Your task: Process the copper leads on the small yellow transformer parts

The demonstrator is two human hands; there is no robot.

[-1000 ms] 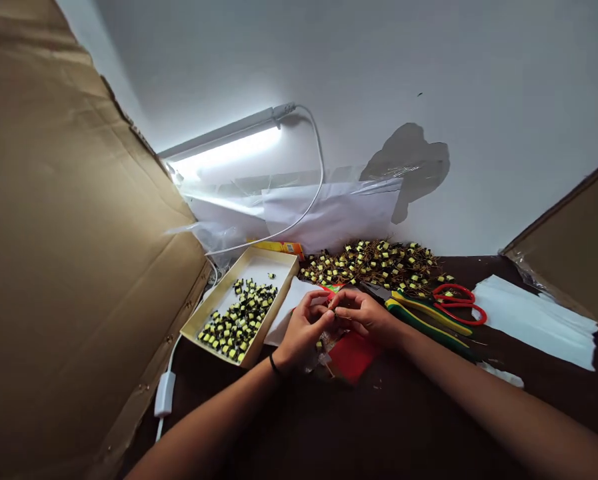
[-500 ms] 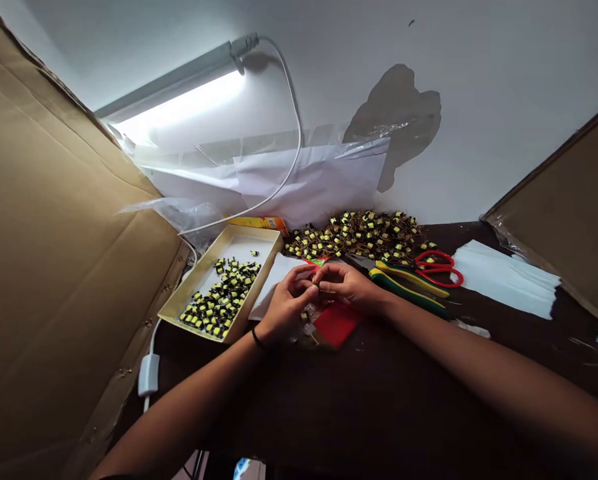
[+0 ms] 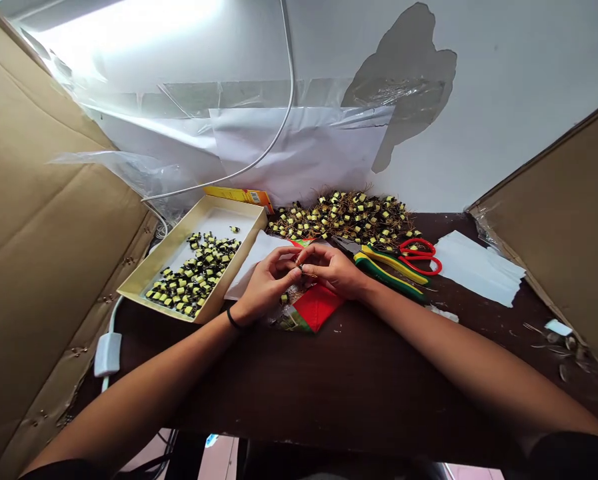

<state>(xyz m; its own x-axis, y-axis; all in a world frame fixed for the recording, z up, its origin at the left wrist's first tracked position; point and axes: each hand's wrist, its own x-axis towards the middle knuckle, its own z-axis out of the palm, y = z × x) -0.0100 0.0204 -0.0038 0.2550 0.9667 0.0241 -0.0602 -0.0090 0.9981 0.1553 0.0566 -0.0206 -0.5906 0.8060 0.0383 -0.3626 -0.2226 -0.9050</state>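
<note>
Above the middle of the dark table, my left hand (image 3: 269, 283) and my right hand (image 3: 339, 272) meet at the fingertips. Both pinch a small wire-wound coil (image 3: 301, 268), mostly covered by the fingers, with thin copper wire near the right fingertips. A red and green plastic packet (image 3: 319, 308) lies under the hands, and one loose yellow and black coil (image 3: 285, 299) rests on it. To the left stands a shallow cardboard tray (image 3: 129, 293) with many such coils. Behind the hands is a heap of coils with long copper wires (image 3: 349, 217).
Right of my hands lie pliers with green and yellow handles (image 3: 391, 267), red-handled scissors (image 3: 421, 252) and white paper sheets (image 3: 479, 267). Cardboard walls (image 3: 553, 220) flank the table. A white cable (image 3: 279, 133) hangs from the lit tube lamp (image 3: 129, 27). An inline switch (image 3: 107, 353) sits at left.
The view has tipped downward and shifted, so the lamp sits higher and more table shows in front. Both hands keep their pinch on the coil, with only slight finger movement.
</note>
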